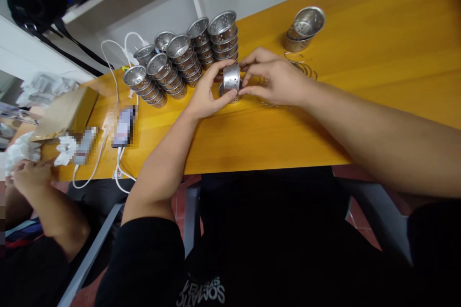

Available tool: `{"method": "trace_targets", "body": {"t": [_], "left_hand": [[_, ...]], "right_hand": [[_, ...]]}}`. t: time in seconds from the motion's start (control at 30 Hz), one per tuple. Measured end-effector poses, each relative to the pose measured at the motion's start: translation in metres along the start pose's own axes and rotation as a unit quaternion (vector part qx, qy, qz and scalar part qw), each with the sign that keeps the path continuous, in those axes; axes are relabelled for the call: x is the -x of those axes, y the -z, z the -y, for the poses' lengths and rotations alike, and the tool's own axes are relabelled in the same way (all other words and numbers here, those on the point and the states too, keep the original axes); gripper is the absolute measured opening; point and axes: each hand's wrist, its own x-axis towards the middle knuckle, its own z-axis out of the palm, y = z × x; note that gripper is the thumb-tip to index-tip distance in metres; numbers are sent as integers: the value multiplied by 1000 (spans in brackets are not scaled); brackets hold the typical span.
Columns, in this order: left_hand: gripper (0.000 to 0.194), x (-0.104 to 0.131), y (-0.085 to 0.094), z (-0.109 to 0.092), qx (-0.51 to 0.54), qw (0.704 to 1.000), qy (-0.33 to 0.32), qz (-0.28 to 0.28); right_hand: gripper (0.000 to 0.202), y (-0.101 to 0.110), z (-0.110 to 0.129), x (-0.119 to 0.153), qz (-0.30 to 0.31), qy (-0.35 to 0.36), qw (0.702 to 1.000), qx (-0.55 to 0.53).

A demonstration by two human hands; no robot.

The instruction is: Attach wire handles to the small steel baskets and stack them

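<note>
- One perforated metal cup point(231, 76) is sitting gripped between the fingers of the left hand point(206, 96).
- Fingers of the right hand point(275, 79) are curving at its right edge; whether they're pinching anything, I cannot tell.

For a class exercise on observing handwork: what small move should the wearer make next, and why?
Probably the right hand should work gently along the edge of the metal cup while the left hand steadies it. The left grip has the cup tipped on its side, and the right hand is right at its edge; anything pinched there is too small to tell.
</note>
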Motion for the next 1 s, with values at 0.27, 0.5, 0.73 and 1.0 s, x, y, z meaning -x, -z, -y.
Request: {"method": "trace_targets", "body": {"t": [0.27,0.5,0.73,1.0], "left_hand": [[111,-2,-2,-5,3,1000,14,-10],[115,-2,-3,-12,-17,999,41,-30],[115,-1,-5,-8,-26,998,46,-29],[114,1,-4,-3,-17,999,37,-25]], "right_hand": [[42,-3,-3,-1,-15,25,999,19],[46,-6,-12,-4,-19,21,1000,-9],[38,6,1,-3,6,23,999,-26],[41,-1,-5,-2,-8,45,999,-29]]}}
